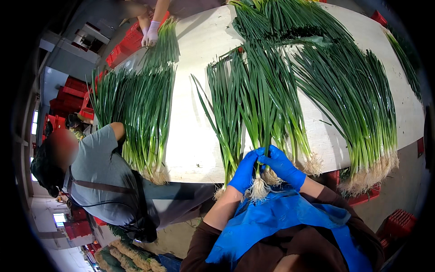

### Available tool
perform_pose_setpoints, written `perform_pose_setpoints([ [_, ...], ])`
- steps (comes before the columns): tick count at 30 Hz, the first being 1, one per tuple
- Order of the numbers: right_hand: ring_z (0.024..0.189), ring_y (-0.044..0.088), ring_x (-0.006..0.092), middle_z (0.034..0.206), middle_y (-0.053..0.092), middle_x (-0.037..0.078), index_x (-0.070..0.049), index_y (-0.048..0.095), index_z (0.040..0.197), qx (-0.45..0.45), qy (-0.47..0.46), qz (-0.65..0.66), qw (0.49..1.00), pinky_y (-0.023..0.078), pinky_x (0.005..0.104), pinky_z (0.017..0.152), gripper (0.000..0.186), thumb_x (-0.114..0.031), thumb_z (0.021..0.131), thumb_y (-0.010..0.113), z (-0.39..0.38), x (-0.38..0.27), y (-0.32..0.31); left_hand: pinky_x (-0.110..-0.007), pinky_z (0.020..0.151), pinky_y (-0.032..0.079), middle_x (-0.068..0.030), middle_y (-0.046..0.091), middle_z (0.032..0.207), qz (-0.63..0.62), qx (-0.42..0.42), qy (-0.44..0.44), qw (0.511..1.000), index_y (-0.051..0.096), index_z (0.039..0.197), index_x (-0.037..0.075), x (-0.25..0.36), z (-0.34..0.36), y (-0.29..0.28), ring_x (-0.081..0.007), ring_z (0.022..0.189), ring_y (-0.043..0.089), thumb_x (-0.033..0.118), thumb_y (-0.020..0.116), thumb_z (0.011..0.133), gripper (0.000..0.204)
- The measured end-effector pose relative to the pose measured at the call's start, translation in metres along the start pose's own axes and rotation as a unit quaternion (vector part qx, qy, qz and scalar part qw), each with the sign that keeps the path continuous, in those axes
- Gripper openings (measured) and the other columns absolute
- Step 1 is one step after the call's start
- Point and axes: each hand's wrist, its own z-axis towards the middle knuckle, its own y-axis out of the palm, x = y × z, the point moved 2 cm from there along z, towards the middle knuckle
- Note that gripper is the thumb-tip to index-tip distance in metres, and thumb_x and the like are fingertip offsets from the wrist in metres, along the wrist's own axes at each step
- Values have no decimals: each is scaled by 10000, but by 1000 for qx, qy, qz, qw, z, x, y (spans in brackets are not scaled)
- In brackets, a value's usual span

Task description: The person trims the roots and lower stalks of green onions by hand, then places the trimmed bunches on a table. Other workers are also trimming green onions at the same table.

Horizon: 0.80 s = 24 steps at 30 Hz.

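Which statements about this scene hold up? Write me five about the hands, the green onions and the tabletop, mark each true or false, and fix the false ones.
1. Both the left hand and the right hand are gloved in blue. True.

2. These two hands are held wide apart. False: they meet at the stems of the green onions.

3. The pale roots just below the hands hang at the blue apron. True.

4. The tabletop is black. False: it is whitish.

5. Another person's hand, at the upper left, is gloved in a pale colour. True.
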Motion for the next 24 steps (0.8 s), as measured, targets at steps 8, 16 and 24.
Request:
perform_pose_setpoints([
  [8, 744, 532, 103, 828, 574, 28, -26, 556, 1121, 27, -45, 172, 984, 448, 259, 690, 258, -167, 907, 572, 2, -13, 11, -260, 747, 490, -72, 627, 938, -60, -5, -15, 998, 592, 1077, 10, 23, 35, -7, -164, 833, 592, 150, 491, 911, 239],
  [16, 611, 466, 65, 898, 536, 47, -28, 582, 1160, -57, -38, -73, 995, 385, 209, 565, 330, -12, 834, 537, -65, -51, -6, -257, 525, 457, -81, 629, 845, -34, 39, 26, 998, 585, 1077, 28, 41, 48, -21, -146, 608, 542, 159, 495, 916, 225],
  [24, 515, 317, 16, 630, 364, -92, -32, 570, 1183, 459, -231, -134, 848, 262, 165, 470, 335, -195, 912, 463, -173, -102, -208, -201, 445, 303, 0, 516, 703, 94, 113, 63, 987, 555, 1242, 173, 50, -6, -16, -63, 502, 408, 257, 574, 908, 345],
])
